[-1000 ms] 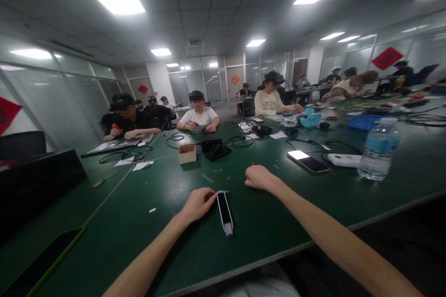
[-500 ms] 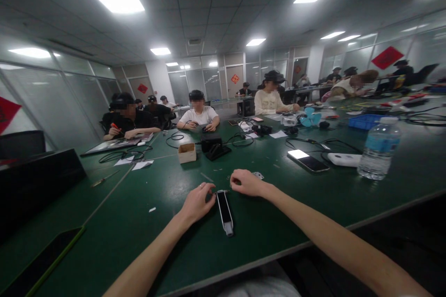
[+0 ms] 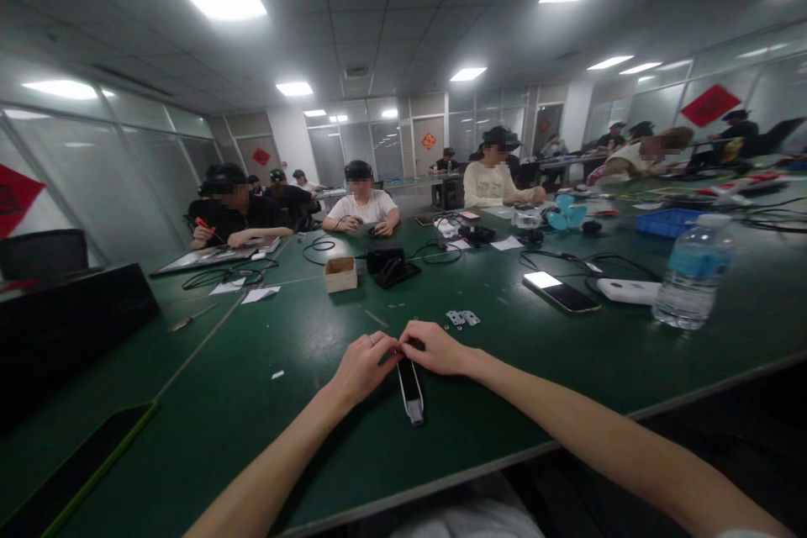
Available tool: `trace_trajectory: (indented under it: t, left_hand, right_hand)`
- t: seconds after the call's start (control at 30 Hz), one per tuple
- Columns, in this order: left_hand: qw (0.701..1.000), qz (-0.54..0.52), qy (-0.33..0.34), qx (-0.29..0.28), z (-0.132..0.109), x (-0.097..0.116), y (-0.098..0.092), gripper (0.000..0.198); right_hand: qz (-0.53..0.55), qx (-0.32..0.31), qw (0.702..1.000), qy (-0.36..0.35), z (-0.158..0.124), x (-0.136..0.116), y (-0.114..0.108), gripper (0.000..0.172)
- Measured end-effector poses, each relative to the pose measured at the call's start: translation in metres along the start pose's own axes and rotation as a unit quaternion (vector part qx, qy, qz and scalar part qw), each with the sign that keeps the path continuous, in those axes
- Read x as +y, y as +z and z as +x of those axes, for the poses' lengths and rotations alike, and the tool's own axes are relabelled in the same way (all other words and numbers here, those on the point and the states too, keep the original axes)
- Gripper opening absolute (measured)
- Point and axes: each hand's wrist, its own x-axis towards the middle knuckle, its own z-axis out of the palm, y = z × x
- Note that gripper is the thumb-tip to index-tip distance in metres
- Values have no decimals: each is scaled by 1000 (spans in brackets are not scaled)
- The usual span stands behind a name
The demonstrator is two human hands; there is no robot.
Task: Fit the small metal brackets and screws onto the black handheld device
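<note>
A narrow device with a black face and a pale rim lies on the green table in front of me. At its far end, my left hand has its thumb and fingers closed together. My right hand is pinched at the same end, its fingertips meeting those of the left. Whatever is between the fingertips is too small and hidden to make out. Beyond my right hand lie small grey metal plates with tiny rings beside them.
A small cardboard box and a black device stand ahead. To the right are a phone, a white case and a water bottle. Several people sit around the tables. A black panel stands left.
My right hand has moved left and nearer, from beside the metal plates to the device's far end, where its fingertips now meet my left hand. The plates show more fully.
</note>
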Motion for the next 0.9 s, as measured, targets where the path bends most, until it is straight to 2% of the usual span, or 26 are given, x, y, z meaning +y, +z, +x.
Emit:
trace_trajectory:
  t: [0.23,0.4,0.53,0.7,0.9]
  left_hand:
    - [1000,18,1,1,1,4,-4,16]
    - [999,10,-44,-11,1,2,-6,10]
    - [997,-5,-76,-26,2,-4,-9,9]
    - [994,-9,-93,-54,0,-9,-10,9]
    - [992,6,-108,-71,0,-9,-8,9]
  right_hand:
    - [7,-5,1000,-5,-1,1,1,10]
    - [5,-14,1000,-20,-1,-2,-2,11]
    - [-30,-14,999,-2,0,3,-8,11]
    - [-75,-49,996,27,0,16,-16,12]
    - [-94,-84,992,30,-1,18,-14,11]
